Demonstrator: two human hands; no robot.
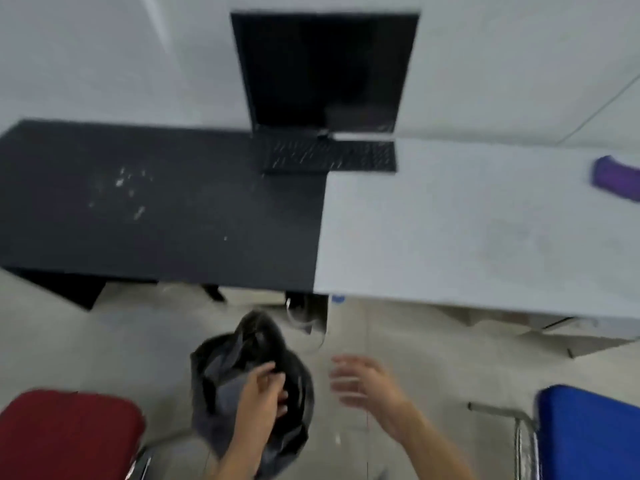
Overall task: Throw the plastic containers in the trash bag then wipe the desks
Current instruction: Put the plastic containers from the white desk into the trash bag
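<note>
My left hand [265, 393] grips the rim of a black trash bag [221, 368] that hangs below the desk edge, above the floor. My right hand [363, 382] is blurred, just right of the bag, fingers spread and holding nothing. A black desk [156, 209] on the left carries white crumbs [128, 188]. A white desk [467, 230] adjoins it on the right. A purple cloth-like thing [616, 178] lies at the white desk's far right. No plastic container is plainly visible.
An open black laptop [325, 98] stands at the back where the two desks meet. A red chair seat [69, 434] is at lower left and a blue chair seat [588, 431] at lower right. Grey floor lies between them.
</note>
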